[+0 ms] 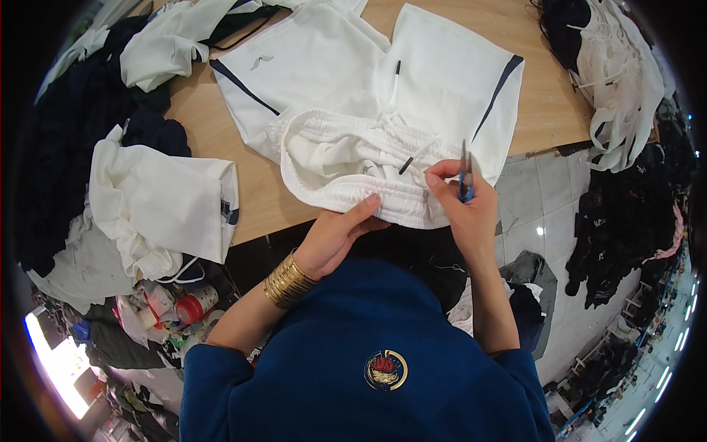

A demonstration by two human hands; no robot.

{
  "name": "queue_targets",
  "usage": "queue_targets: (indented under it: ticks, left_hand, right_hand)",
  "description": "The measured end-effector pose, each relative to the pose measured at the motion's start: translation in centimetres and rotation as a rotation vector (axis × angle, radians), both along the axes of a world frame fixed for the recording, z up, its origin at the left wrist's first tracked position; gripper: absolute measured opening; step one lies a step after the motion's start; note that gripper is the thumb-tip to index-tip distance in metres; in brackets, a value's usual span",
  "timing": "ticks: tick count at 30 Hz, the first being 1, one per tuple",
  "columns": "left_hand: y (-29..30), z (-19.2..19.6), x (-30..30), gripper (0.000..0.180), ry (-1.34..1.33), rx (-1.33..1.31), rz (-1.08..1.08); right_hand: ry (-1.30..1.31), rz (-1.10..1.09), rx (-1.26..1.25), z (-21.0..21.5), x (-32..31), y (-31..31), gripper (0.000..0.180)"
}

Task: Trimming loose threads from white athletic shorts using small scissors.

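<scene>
Before you, a light wood tabletop (pixel 556 110) spans the upper part of the frame. At upper centre lies 1 pair of white shorts (pixel 324 66), legs spread toward the top, 2 navy stripes showing, the gathered waistband toward you at the near edge. At upper left, you see a bunched white garment (pixel 166 48) next to a dark navy pile (pixel 74 140); at left, a folded white garment (pixel 166 177) rests partly on the wood. At upper right, a heap of off-white garments (pixel 615 74) drapes past the edge. Right of centre, the pale tiled floor (pixel 556 184) carries a grey cloth (pixel 541 269) beside navy fabric (pixel 524 309).
</scene>
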State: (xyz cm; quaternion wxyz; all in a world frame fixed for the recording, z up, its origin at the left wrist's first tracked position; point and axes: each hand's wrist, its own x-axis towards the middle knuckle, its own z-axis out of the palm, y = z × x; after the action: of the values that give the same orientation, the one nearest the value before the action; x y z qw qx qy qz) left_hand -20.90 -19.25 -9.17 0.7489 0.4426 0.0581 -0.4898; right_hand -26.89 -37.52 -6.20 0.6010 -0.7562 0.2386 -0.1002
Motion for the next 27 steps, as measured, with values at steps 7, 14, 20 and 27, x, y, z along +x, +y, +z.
queue_targets:
  ticks: [7, 14, 20, 27]
  left_hand:
    - [0.1, 1.2, 0.4, 0.044, -0.016, -0.039, 0.003]
    - [0.2, 1.0, 0.6, 0.042, -0.05, -0.055, 0.036]
    - [1.7, -0.6, 0.4, 0.039, -0.071, -0.014, 0.025]
    - [3.6, -0.1, 1.6, 0.034, -0.062, 0.242, -0.481]
  right_hand:
    - [0.044, -0.022, -0.474, 1.4, -0.9, -1.8, 0.016]
    - [0.078, -0.127, -0.562, -0.9, -2.2, -3.8, 0.034]
    - [0.425, 0.004, -0.173, -3.9, -3.7, -6.9, 0.034]
    - [0.125, -0.358, 0.334, -3.2, -3.9, -5.4, 0.017]
